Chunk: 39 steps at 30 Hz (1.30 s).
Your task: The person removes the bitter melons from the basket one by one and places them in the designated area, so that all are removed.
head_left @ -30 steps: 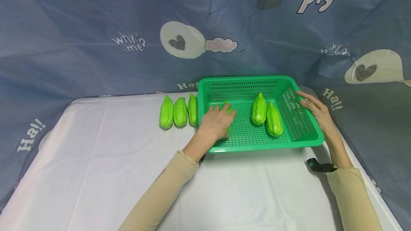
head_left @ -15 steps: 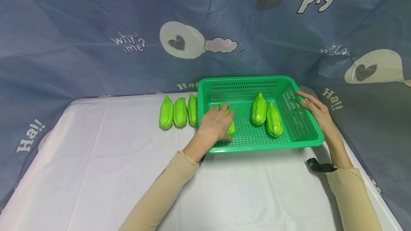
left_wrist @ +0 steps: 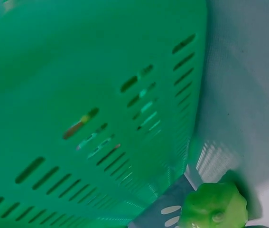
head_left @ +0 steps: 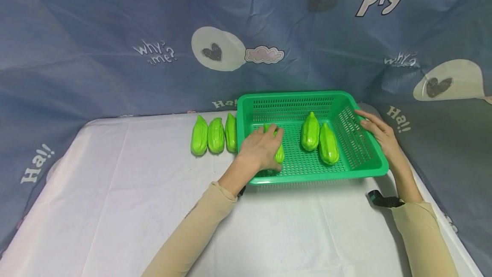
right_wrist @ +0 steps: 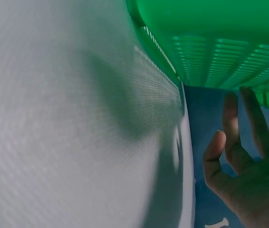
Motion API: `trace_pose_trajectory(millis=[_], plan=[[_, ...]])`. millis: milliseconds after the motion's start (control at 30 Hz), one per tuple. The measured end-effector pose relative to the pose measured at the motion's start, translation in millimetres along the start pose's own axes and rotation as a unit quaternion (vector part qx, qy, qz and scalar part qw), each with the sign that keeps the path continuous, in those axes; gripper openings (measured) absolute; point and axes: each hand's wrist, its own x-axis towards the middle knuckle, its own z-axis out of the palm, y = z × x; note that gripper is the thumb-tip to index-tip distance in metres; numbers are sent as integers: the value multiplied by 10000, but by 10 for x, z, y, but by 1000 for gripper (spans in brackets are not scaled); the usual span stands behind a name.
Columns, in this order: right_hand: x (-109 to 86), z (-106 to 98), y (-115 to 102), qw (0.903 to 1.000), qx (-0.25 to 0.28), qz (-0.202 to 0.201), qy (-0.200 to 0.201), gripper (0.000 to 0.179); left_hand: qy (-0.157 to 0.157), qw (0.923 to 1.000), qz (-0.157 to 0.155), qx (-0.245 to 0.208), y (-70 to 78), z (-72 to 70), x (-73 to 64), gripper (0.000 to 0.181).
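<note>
A green plastic basket (head_left: 307,178) with slotted walls stands on the white-covered table. Inside its left part, my left hand (head_left: 258,148) grips a bright green ridged fruit (head_left: 279,154), which the fingers partly cover. Two more such fruits, one upright-lying (head_left: 310,132) and one slanted (head_left: 329,144), lie to the right on the basket floor. My right hand (head_left: 382,137) holds the basket's right rim; in the right wrist view, several fingers (right_wrist: 231,118) extend along the outside. The left wrist view shows the basket's outer wall (left_wrist: 101,95), not the left hand.
Left of the basket, three matching green fruits (head_left: 215,136) lie in a row on the white cloth (head_left: 134,200); the basket's edge partly hides the nearest one. A blue printed curtain (head_left: 169,20) hangs behind the table.
Inside the basket, my left hand and the fruit in it have shifted slightly right, and more of the fruit shows. The right hand and basket have stayed put.
</note>
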Motion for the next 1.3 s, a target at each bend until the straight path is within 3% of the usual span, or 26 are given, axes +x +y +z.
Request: trace_pose_trajectory(millis=[300, 667, 767, 933, 1000, 1067, 1133, 1300], plan=[[11, -11, -14, 9996, -213, 142, 125, 48, 1006, 9947, 84, -176, -14, -3, -13, 98], [-21, 0, -14, 9998, -81, 125, 94, 47, 1819, 9821, 233, -431, -46, -12, -41, 96], [-25, 10, 4, 10000, 3, 95, 24, 47, 2360, 9702, 147, -538, -116, -18, -94, 94], [-29, 13, 11, 9999, 58, 102, 41, 47, 3524, 9325, 95, -783, -327, -55, -214, 86], [-24, 9, 9, 9999, -5, 110, 65, 47, 3803, 9206, 59, -886, -429, -82, -285, 84], [-16, 9, 3, 9999, -85, 122, 56, 48, 3920, 9150, -25, -956, -531, -109, -373, 84], [-10, 7, -2, 9997, -233, 103, 46, 48, 3920, 9140, -167, -1029, -627, -125, -466, 85], [-4, 3, -12, 9993, -364, 79, 51, 48, 3644, 9217, -546, -1209, -807, -117, -693, 87]])
